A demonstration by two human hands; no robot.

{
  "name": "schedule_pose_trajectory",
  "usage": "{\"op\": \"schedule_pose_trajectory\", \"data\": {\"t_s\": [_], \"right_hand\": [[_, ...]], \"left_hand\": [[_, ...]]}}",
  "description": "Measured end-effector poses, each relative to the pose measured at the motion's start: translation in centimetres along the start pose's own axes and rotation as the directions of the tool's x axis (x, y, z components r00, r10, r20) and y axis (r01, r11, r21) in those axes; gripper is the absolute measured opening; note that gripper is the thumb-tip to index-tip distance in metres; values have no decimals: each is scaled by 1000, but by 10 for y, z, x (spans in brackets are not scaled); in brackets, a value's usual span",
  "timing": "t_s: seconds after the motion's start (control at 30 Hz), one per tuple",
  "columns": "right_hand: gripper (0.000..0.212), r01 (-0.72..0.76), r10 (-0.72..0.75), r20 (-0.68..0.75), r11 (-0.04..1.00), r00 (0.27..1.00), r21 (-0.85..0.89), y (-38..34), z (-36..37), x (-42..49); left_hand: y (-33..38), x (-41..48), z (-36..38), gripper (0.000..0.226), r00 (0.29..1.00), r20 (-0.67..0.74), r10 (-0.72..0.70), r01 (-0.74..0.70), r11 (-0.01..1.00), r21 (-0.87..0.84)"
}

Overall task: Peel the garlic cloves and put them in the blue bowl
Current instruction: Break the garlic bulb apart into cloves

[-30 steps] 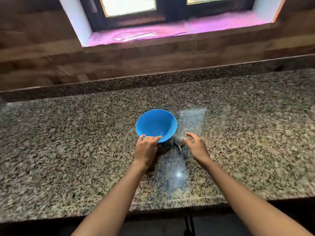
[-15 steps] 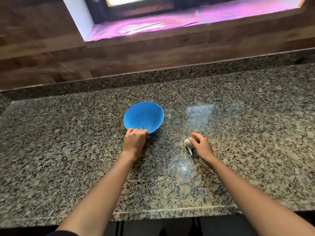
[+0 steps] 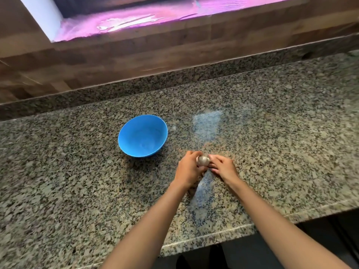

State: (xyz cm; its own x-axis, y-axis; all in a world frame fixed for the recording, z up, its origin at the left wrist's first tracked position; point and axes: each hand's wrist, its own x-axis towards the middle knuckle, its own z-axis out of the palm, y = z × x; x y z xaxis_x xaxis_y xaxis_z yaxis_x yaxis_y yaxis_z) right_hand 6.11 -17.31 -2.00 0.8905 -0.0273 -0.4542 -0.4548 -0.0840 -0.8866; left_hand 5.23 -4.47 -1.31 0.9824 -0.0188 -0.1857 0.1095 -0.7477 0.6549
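1. Granite counter point(image 3: 77, 181) runs below a wood-look wall & a pink-lit window sill point(image 3: 155, 18); it's our work surface.
2. Furthest left is the blue bowl point(image 3: 134, 133), upright on the counter, w/ nothing inside that we can see.
3. Next comes our left hand point(image 3: 187, 169), just right of the bowl & apart from it, fingers curled round the garlic point(image 3: 203, 161) from its left.
4. The garlic sits btwn both hands. It looks like a whole bulb w/ skin on, though it's blurry. We can't tell if it's lifted or touching the counter.
5. Our right hand point(image 3: 223, 167) pinches the garlic's right side w/ thumb & fingertips.
6. Step in hand, as we judge it: breaking the bulb open. Peeling isn't begun, so we're at the very start.
7. Next move prob. needs thumbs pressed in & pulled apart to free a clove, then stripping the skin. The bowl is near, on the left, for the drop.
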Motion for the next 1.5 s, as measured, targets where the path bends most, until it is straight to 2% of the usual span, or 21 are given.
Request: {"op": "schedule_pose_trajectory", "data": {"t_s": [0.07,0.13,0.17,0.23,0.27,0.3,0.4,0.5,0.6,0.7,0.8,0.9,1.07,1.2,1.27,1.33,1.43,1.47,1.5], "right_hand": [[24,-15,13,94,1000,996,19,-3,6,-9],[30,-16,9,180,999,984,39,-3,13,-15],[35,-26,13,195,998,981,65,-1,16,-16],[31,-71,40,230,989,972,132,2,19,-21],[25,-112,63,261,978,963,175,4,20,-22],[19,-164,91,296,959,951,230,7,20,-24],[17,-193,88,346,940,934,281,11,26,-28],[23,-140,68,324,968,944,206,5,32,-30],[22,-160,66,312,945,948,286,2,35,-34],[23,-199,73,321,903,944,380,6,33,-36],[29,-208,78,331,902,940,378,10,34,-38],[33,-214,78,313,878,946,427,11,36,-39],[28,-229,95,282,840,955,492,14,36,-39],[36,-238,107,266,813,958,532,15,39,-42],[33,-240,127,239,809,963,537,19,41,-42],[25,-245,141,221,785,965,569,24,43,-42],[27,-204,100,230,846,968,493,19,41,-40],[27,-170,79,223,887,972,429,15,40,-40],[24,-120,56,193,933,980,339,11,40,-39]], "left_hand": [[-5,-7,0,41,999,-41,-19,15,994,-107],[-12,-16,-4,38,997,-32,-63,51,957,-286],[-16,-20,-8,42,995,10,-98,94,906,-412],[-18,-32,-17,45,980,110,-163,194,706,-681],[-19,-37,-21,43,973,118,-196,217,617,-756],[-20,-40,-24,40,969,103,-227,218,575,-789],[-22,-47,-25,27,969,7,-246,154,583,-798],[-22,-47,-24,24,969,-128,-212,58,698,-713],[-25,-48,-23,25,976,-167,-136,4,787,-617],[-26,-51,-22,29,985,-108,-137,28,737,-676],[-24,-51,-16,23,978,-109,-181,56,719,-693],[-17,-52,-10,19,972,-158,-173,27,753,-658],[-21,-56,3,30,975,-181,-130,10,837,-547],[-21,-59,7,26,938,-304,-167,15,895,-447],[-21,-58,7,21,914,-363,-180,26,920,-391],[-22,-55,6,18,918,-361,-166,28,934,-356],[-26,-51,1,15,940,-289,-178,28,889,-457],[-28,-50,-2,14,938,-242,-250,72,820,-567],[-30,-50,-5,14,925,-172,-339,126,699,-704]]}}
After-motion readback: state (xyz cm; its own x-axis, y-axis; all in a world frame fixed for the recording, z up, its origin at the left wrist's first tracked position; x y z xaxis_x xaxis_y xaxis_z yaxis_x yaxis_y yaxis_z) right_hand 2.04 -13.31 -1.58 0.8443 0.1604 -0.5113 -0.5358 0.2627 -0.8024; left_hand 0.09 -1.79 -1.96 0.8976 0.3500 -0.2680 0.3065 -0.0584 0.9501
